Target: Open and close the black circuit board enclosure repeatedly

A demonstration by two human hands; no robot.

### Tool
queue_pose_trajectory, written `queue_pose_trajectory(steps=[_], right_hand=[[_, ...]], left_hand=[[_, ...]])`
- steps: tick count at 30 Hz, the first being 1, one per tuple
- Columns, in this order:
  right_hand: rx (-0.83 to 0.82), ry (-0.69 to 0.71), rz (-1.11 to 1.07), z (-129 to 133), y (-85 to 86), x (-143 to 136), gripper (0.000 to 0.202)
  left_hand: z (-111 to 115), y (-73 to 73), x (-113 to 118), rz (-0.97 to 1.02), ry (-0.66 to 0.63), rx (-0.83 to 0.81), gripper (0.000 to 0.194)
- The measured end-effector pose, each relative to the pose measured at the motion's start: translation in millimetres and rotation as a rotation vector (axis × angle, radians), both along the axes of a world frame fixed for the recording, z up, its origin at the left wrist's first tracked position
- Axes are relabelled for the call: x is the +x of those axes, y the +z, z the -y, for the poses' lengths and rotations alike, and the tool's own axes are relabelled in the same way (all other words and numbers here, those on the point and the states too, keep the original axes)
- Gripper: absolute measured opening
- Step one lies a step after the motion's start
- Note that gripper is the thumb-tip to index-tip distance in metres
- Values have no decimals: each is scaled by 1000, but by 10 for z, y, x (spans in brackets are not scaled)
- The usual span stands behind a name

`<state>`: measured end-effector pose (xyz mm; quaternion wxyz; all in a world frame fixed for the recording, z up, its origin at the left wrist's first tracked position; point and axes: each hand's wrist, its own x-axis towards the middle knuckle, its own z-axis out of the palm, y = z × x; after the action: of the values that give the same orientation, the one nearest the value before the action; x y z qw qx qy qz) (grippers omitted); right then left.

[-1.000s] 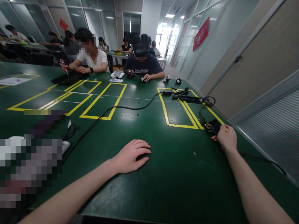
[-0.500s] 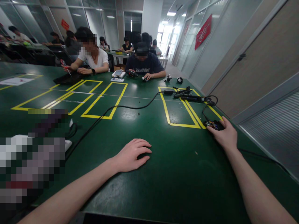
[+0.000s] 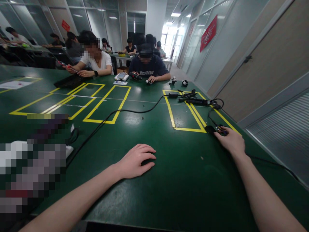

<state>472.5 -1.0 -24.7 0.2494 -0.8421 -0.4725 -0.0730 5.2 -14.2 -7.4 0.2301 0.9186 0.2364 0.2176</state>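
Observation:
My left hand [image 3: 138, 160] lies palm down on the green table [image 3: 169, 180], its fingers loosely apart and nothing visible in them. Over at the right edge, my right hand [image 3: 231, 141] grips a small black electronic part [image 3: 221, 130] with an exposed circuit board and coloured wires. A flat black piece of it sticks out to the left of my thumb. From this part a thin black cable [image 3: 210, 115] runs up to a black jointed stand-like assembly [image 3: 198, 101], which lies across the yellow tape. My palm and fingers hide some of the part.
A long black cable [image 3: 135, 111] crosses the table toward the lower left, where a blurred-out area hides things. Yellow tape [image 3: 111, 122] marks rectangles. Two small black-and-white parts, one a cube-like piece [image 3: 184, 83], stand at the far edge. Two co-workers sit opposite with a black tray [image 3: 69, 80] and a drill [image 3: 135, 76].
The electronic part has turned in my right hand, so its flat black piece now points left. My left hand stays put. A co-worker's red-handled tool has tilted flatter.

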Motion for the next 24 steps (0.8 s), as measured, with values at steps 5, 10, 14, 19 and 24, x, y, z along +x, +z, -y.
queue_pose_trajectory(steps=[5, 10, 14, 19, 24], right_hand=[[-73, 63, -16, -52, 88, -458, 48], [-34, 508, -139, 15, 39, -1132, 47], [-29, 1066, -289, 269, 68, -1748, 46], [-218, 1531, -416, 592, 163, -2247, 49], [-171, 1519, -350, 613, 138, -2284, 40]], left_hand=[[-3, -2, -11, -10, 1, 10, 17], [-10, -31, -8, 14, 1, 5, 19], [-7, -17, 0, 108, 18, 66, 29], [32, 31, 7, 238, -61, 118, 38], [73, 7, 10, 99, -100, 108, 55]])
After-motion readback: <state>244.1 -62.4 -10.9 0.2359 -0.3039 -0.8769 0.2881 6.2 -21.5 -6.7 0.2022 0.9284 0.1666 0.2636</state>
